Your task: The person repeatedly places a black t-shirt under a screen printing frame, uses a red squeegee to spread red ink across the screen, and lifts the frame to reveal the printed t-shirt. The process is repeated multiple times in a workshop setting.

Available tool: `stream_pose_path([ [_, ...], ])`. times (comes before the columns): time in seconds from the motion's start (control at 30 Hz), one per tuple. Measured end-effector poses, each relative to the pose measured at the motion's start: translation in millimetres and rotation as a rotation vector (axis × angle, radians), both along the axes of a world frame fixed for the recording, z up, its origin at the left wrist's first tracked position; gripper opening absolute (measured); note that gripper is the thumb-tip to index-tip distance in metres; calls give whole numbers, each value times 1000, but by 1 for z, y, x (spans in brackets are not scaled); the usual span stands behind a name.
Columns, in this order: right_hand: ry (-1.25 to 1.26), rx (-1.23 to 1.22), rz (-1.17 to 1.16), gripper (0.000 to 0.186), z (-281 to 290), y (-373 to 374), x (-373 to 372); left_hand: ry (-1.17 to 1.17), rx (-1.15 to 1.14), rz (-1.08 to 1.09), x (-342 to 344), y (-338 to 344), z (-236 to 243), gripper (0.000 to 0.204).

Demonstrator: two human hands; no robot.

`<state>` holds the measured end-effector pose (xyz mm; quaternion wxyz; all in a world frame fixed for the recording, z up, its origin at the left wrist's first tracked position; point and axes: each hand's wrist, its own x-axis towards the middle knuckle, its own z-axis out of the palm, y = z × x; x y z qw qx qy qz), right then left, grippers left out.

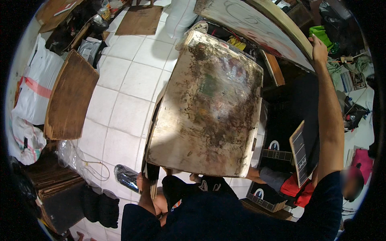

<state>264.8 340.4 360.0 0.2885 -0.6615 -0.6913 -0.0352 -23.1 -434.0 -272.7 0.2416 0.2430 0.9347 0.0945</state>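
A large worn board with dark blotched stains (pixel 209 104) takes up the middle, angled over the tiled floor. My left hand (pixel 143 182) is low at its near left corner, beside a dark gap and some pale board edges; its fingers are mostly hidden. My right arm reaches up along the right side, and my right hand (pixel 319 45) is closed on the edge of a long wooden-framed panel (pixel 249 28) with a whitish, marked face, at the upper right.
A white-tiled floor (pixel 116 104) with a brown board (pixel 68 96), white sacks (pixel 36 84), stacked dark boards (pixel 56 197) and a wrapped roll (pixel 124 176). At right, another person in red and grey (pixel 291 186) is beside black boxes (pixel 273 112) and a small panel (pixel 299 152).
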Motion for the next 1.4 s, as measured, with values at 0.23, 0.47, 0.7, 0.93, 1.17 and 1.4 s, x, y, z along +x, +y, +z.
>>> stream_pose_path([
  [0.23,-55,-22,-1,60,4,14,3,493,99,118,-97,94,117,26],
  [0.47,-112,109,95,60,7,37,0,966,120,75,-180,78,393,36],
  [0.7,-123,18,151,72,33,64,-12,903,350,367,-177,-119,652,51],
  [0.93,-114,19,180,72,30,65,-11,836,775,595,-193,-165,538,55],
  [1.17,-99,22,47,62,15,11,-15,144,959,635,-131,-5,274,51],
  [1.4,52,88,-67,43,-3,-71,-28,-68,598,130,-121,146,208,49],
])
